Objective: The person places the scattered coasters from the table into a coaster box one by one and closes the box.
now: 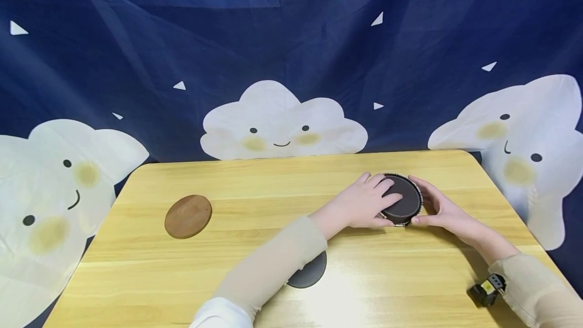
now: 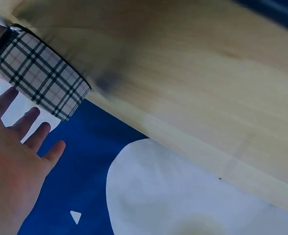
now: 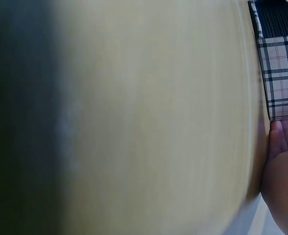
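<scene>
A round coaster holder (image 1: 421, 201) with a plaid side wall stands at the right of the table, a black coaster (image 1: 405, 197) with a stitched edge lying in its top. My left hand (image 1: 364, 201) is over its left side, fingers spread and reaching onto the black coaster. My right hand (image 1: 448, 214) holds the holder from the right, thumb at the near side and fingers at the far side. In the right wrist view, dark stacked edges (image 3: 281, 19) show in a gap of the plaid wall. The left wrist view shows my left fingers (image 2: 46, 132) separated beside the plaid wall.
Another black coaster (image 1: 309, 272) lies near the table's front middle, partly covered by my left sleeve (image 1: 278, 262). A round brown wooden disc (image 1: 188, 216) lies at the left. Behind the wooden table (image 1: 255, 186) hangs a dark blue curtain (image 1: 227, 39) with clouds.
</scene>
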